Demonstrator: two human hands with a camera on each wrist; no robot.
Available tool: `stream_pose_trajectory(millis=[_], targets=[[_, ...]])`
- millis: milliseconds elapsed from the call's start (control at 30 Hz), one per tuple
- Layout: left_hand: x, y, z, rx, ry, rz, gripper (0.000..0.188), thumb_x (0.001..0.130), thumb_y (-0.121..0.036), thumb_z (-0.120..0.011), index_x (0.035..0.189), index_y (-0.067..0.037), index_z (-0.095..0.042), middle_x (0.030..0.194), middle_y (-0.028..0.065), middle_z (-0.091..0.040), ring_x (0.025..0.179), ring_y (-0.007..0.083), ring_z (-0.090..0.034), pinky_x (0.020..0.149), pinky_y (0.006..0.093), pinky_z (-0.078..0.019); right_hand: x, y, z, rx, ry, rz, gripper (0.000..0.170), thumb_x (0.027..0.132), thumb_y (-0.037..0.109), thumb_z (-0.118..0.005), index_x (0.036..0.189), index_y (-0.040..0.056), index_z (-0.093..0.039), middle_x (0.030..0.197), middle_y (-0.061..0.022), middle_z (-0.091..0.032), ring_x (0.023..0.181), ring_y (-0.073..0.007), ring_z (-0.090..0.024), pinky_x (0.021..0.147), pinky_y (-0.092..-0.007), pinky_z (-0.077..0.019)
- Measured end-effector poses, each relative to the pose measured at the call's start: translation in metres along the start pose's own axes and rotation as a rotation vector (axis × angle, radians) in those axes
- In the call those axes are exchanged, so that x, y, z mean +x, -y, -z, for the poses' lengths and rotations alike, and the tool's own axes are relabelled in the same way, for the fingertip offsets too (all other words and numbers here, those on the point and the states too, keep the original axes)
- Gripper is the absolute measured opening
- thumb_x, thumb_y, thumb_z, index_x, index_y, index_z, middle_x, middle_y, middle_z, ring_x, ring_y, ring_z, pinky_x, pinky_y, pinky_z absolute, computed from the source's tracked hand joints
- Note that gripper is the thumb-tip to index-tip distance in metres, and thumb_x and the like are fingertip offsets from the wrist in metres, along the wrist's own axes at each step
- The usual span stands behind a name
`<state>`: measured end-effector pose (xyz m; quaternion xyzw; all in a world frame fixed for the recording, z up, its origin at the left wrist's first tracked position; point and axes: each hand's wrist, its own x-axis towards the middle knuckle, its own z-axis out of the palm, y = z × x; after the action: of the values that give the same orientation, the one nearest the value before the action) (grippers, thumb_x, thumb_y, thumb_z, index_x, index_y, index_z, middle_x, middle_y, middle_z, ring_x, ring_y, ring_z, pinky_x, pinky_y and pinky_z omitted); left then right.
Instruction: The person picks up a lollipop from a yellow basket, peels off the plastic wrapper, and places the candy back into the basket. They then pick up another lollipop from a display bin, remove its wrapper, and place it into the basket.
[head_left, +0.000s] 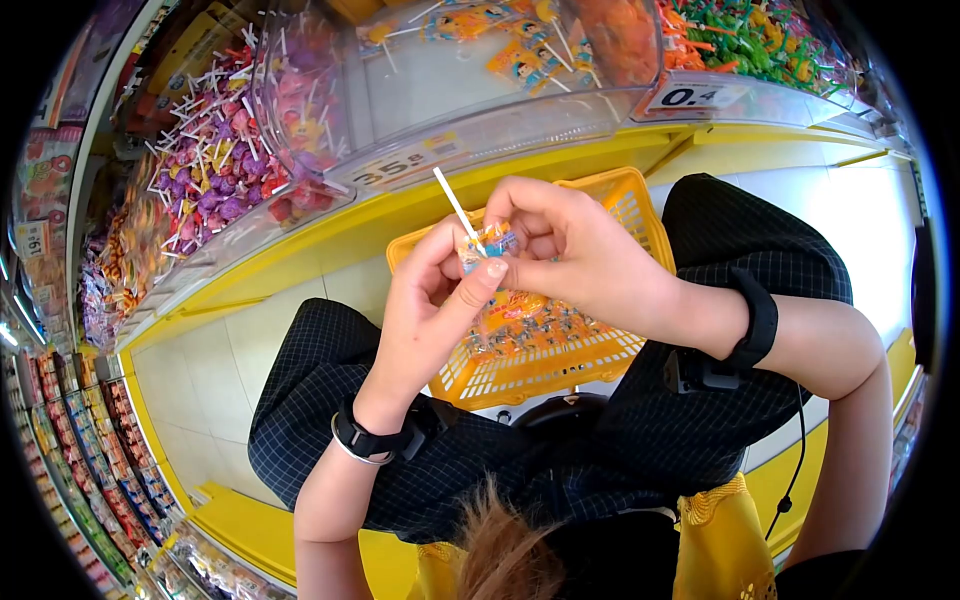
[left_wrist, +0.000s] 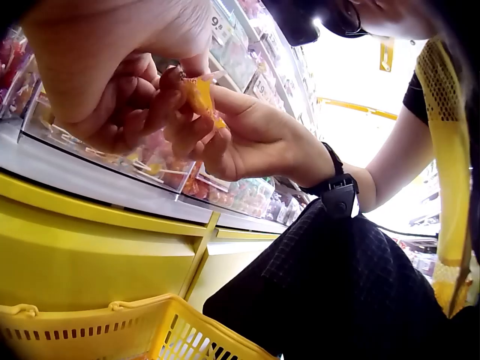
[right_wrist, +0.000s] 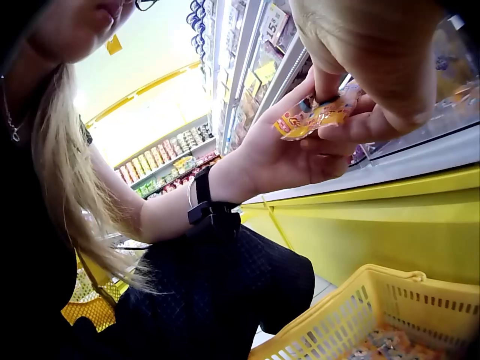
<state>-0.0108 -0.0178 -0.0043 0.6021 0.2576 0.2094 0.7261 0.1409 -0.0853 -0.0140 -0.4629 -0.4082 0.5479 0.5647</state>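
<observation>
A lollipop (head_left: 455, 203) with a white stick and a printed orange and blue wrapper is held between both hands, its stick pointing up and away. My left hand (head_left: 425, 295) pinches the wrapper near the stick, thumb on top. From the other side, the right hand (head_left: 590, 255) pinches the same wrapper between thumb and fingers. The orange wrapper (right_wrist: 319, 120) spreads out between the fingertips in the right wrist view. In the left wrist view, its crinkled edge (left_wrist: 201, 96) shows between the hands. The candy inside is hidden.
Below the hands, a yellow basket (head_left: 450, 388) holds many similar orange-wrapped candies (head_left: 545, 335). Clear plastic bins (head_left: 480, 132) of lollipops run along the front, with purple and red ones (head_left: 225, 165) at left. A yellow shelf base (left_wrist: 90, 247) stands under them.
</observation>
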Motion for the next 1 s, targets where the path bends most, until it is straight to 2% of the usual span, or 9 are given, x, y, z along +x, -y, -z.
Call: stream_pose_trajectory(millis=[100,200,367,433,500,633,733,800,1000], targets=[[0.004,0.005,0.003,0.093,0.065,-0.009,0.016,0.093,-0.020,-0.055,0.094,-0.005,-0.052,0.079,-0.0042,-0.049,0.069,0.0014,-0.045,0.062,0.0175,-0.0409,-0.002,0.003,0.002,-0.119,-0.052,-0.044,0.019,0.084,0.012,-0.061,0.084,0.0000,-0.047,0.063,-0.0026,-0.048,0.059,-0.0049,-0.040,0.051,-0.0237,-0.0365],[0.005,0.001,-0.007,0.007,0.068,0.041,0.015,0.094,-0.020,-0.053,0.094,-0.004,-0.052,0.079,-0.0042,-0.047,0.068,0.0016,-0.042,0.061,0.0184,-0.0404,-0.003,0.002,0.002,-0.200,-0.074,-0.025,0.025,0.087,0.019,-0.059,0.078,-0.0001,-0.045,0.060,-0.0026,-0.042,0.058,-0.0071,-0.034,0.050,-0.0261,-0.0335],[0.004,0.004,-0.015,-0.070,0.030,0.036,0.014,0.092,-0.014,-0.055,0.099,-0.002,-0.052,0.092,-0.0008,-0.055,0.081,0.0044,-0.052,0.071,0.0202,-0.0431,-0.003,0.003,0.006,-0.318,-0.082,-0.010,0.030,0.089,0.022,-0.056,0.073,-0.0008,-0.046,0.059,-0.0017,-0.039,0.058,-0.0075,-0.034,0.051,-0.0264,-0.0337],[0.004,0.006,-0.013,-0.024,0.102,0.007,0.017,0.091,-0.011,-0.056,0.104,-0.001,-0.052,0.097,0.0013,-0.058,0.087,0.0055,-0.054,0.074,0.0204,-0.0435,-0.003,0.001,0.005,-0.336,-0.076,-0.026,0.031,0.091,0.023,-0.054,0.073,-0.0010,-0.047,0.059,-0.0014,-0.039,0.059,-0.0074,-0.034,0.052,-0.0262,-0.0339],[0.004,0.007,-0.011,-0.019,0.120,0.027,0.018,0.092,-0.011,-0.056,0.106,0.000,-0.052,0.094,0.0012,-0.058,0.086,0.0053,-0.054,0.074,0.0204,-0.0435,-0.004,0.000,0.002,-0.161,-0.096,0.002,0.031,0.094,0.025,-0.050,0.077,-0.0013,-0.050,0.060,-0.0005,-0.039,0.060,-0.0071,-0.034,0.052,-0.0261,-0.0342],[0.004,0.009,-0.003,0.057,0.152,0.074,0.021,0.092,-0.009,-0.053,0.111,0.001,-0.051,0.089,0.0009,-0.059,0.082,0.0041,-0.053,0.071,0.0198,-0.0434,-0.003,0.007,-0.003,-0.093,-0.151,-0.027,0.033,0.096,0.026,-0.047,0.080,-0.0018,-0.052,0.061,0.0002,-0.041,0.060,-0.0071,-0.035,0.052,-0.0267,-0.0346],[0.004,0.007,-0.010,0.005,0.063,-0.013,0.022,0.093,-0.011,-0.053,0.112,0.000,-0.051,0.088,-0.0003,-0.058,0.078,0.0027,-0.051,0.066,0.0188,-0.0425,-0.002,0.008,0.000,-0.210,-0.088,-0.041,0.031,0.095,0.024,-0.048,0.079,-0.0026,-0.051,0.061,-0.0022,-0.043,0.061,-0.0076,-0.035,0.053,-0.0273,-0.0352],[0.001,0.009,-0.007,0.034,0.068,0.014,0.023,0.093,-0.011,-0.052,0.114,-0.001,-0.050,0.088,-0.0006,-0.058,0.076,0.0024,-0.050,0.064,0.0187,-0.0422,-0.002,0.006,0.001,-0.356,-0.075,0.020,0.028,0.093,0.021,-0.051,0.077,-0.0028,-0.048,0.060,-0.0044,-0.042,0.060,-0.0074,-0.035,0.052,-0.0273,-0.0350],[-0.005,0.012,-0.002,-0.071,0.095,0.067,0.027,0.093,-0.014,-0.052,0.118,-0.003,-0.049,0.090,-0.0007,-0.057,0.072,0.0033,-0.049,0.061,0.0193,-0.0423,-0.002,0.009,0.000,-0.373,-0.012,0.070,0.028,0.090,0.016,-0.054,0.072,-0.0016,-0.043,0.059,-0.0027,-0.036,0.057,-0.0072,-0.033,0.049,-0.0268,-0.0325]])
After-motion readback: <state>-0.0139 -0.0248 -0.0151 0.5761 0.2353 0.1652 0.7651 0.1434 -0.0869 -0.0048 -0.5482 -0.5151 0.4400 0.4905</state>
